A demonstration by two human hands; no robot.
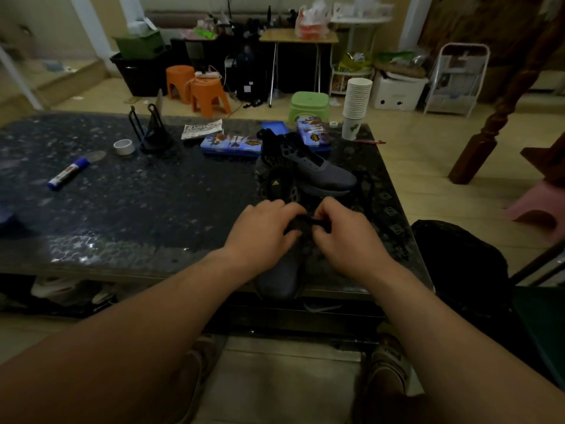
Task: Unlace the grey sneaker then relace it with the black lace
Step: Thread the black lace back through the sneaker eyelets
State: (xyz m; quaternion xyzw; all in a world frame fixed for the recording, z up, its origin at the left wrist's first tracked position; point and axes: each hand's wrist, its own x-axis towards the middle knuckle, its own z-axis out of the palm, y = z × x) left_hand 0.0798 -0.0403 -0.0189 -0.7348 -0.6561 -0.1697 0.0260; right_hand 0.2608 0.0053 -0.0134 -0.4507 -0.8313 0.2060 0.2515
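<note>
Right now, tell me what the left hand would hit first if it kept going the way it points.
The left hand, gripping the black lace over the near sneaker, would probably meet the right hand first; depth is unclear.

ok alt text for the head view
The left hand and right hand pinch a black lace over a grey fabric sneaker on a dark speckled table; a second grey sneaker lies behind it, near a stack of white paper cups.

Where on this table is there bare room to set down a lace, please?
Bare: the wide stretch between the glue stick and the near grey sneaker. Crowded: the far edge, with tape roll, pencil cases, second sneaker.
</note>
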